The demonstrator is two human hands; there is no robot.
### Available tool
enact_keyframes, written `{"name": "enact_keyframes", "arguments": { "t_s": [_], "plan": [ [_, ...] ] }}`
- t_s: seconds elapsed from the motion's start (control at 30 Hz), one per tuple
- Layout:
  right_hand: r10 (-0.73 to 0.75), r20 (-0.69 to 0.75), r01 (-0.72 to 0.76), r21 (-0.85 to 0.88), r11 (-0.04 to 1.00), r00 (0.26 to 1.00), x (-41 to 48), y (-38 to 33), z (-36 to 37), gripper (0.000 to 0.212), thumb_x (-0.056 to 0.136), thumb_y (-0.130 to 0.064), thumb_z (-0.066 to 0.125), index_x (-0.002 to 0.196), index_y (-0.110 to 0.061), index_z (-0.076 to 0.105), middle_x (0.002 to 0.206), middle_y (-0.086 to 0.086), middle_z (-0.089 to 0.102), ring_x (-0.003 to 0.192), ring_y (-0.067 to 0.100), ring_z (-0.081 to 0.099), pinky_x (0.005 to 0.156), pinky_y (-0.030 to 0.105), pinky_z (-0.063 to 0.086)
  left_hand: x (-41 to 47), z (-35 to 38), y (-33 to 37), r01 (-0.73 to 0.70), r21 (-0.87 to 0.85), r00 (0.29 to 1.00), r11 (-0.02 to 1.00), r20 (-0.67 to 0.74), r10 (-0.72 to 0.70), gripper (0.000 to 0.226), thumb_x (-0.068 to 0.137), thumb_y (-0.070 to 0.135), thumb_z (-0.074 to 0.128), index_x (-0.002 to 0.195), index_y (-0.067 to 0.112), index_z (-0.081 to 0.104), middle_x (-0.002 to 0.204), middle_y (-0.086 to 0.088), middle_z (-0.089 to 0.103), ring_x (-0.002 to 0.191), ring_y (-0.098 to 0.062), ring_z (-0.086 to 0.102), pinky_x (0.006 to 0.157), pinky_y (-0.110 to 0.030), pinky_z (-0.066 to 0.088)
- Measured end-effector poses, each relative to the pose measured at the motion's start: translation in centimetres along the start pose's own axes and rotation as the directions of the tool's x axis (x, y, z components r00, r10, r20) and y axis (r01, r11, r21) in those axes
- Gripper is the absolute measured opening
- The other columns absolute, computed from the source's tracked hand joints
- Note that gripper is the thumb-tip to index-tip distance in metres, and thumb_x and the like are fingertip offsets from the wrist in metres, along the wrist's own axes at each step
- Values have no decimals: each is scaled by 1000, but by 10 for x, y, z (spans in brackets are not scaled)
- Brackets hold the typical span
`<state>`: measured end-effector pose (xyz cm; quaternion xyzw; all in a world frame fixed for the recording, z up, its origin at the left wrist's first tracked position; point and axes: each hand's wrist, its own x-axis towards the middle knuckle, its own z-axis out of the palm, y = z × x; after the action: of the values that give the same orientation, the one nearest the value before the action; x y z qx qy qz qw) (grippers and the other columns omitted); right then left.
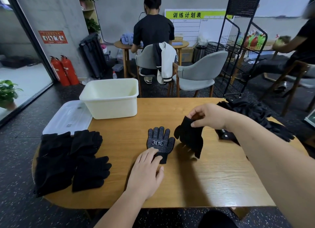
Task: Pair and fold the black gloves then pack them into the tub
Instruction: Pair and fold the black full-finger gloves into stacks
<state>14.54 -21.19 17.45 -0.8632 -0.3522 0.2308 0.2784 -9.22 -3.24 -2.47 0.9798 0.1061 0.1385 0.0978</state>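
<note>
Black dotted glove [161, 140] lies flat on the wooden table [204, 176], and your left hand [146, 173] presses its cuff with straight fingers. Your right hand [208, 116] pinches the cuff of a plain black glove [190, 137], which hangs fingers-down just right of the dotted glove. Folded glove stacks [68, 159] sit at the left edge and a loose glove heap [252, 111] far right. The cream tub [110, 98] is at the far left, touching a clear lid [68, 117].

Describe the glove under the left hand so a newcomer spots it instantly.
On the wooden table, near its middle, a black glove lies flat, fingers pointing away, the left hand pressing its cuff. Unlike the plain gloves nearby, it shows white dots and a white label.
</note>
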Motion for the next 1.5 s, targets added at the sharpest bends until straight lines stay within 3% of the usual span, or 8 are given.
{"name": "enact_keyframes", "arguments": {
  "t_s": [0.1,0.3,0.57,0.83,0.93,1.03,1.13,1.5],
  "plan": [
    [-4,-185,-28,-167,986,983,6,-2,-10,25,94,-21,78,117,-31,75,113,-10,72,107,14,67,90,29,51,0,1,0,-16,-14,1000,1000,19,17,50,108,48,31,148,30,56,160,12,44,153,-7,30,132,-33,12],
    [-196,-535,92,-215,972,822,-3,-2,-2,24,98,-14,69,116,-30,75,111,-12,67,102,11,59,91,28,48,0,0,1,-1,15,1000,1000,-20,2,43,104,47,41,137,32,64,136,11,54,133,-12,45,122,-34,33],
    [-165,-177,89,-372,924,970,-31,75,141,20,95,-22,67,113,-30,71,113,-11,56,112,16,58,93,27,48,2,-3,1,-12,-27,997,1000,70,14,53,110,51,27,157,33,42,168,14,27,159,-7,12,127,-23,-2],
    [-332,-424,56,-544,837,843,-54,90,193,36,106,-57,45,95,-30,67,97,-13,54,95,16,50,81,35,49,0,0,-1,-36,18,999,999,-17,36,37,106,49,39,132,37,62,134,12,47,133,-13,42,117,-37,38],
    [-308,-445,63,-486,872,841,-50,86,191,35,108,-52,45,115,-28,70,118,-10,59,112,18,55,92,37,53,1,-1,0,-5,54,998,999,59,1,48,109,54,31,153,41,44,166,5,26,158,-17,15,129,-42,24],
    [-147,-256,-8,-520,854,955,-42,87,199,60,107,-66,21,159,-40,38,171,-6,26,159,24,20,126,43,26,6,1,0,-13,81,978,997,211,-4,62,109,65,12,167,46,3,176,10,-17,160,-15,-25,133,-44,-2],
    [-89,-149,-4,-532,847,985,-39,94,211,80,95,-79,-11,166,-44,2,175,-8,-11,161,19,-17,129,41,-6,10,2,-1,-27,110,958,994,285,-6,64,107,70,6,166,48,-6,175,10,-22,158,-17,-31,132,-44,-10],
    [-87,-126,-5,-593,805,988,-41,91,208,76,98,-82,1,164,-46,-11,173,-7,-21,158,19,-27,129,44,-10,17,-1,-2,-86,171,926,982,378,15,67,104,72,2,162,47,-20,171,4,-33,155,-24,-38,130,-51,-12]
  ]
}}
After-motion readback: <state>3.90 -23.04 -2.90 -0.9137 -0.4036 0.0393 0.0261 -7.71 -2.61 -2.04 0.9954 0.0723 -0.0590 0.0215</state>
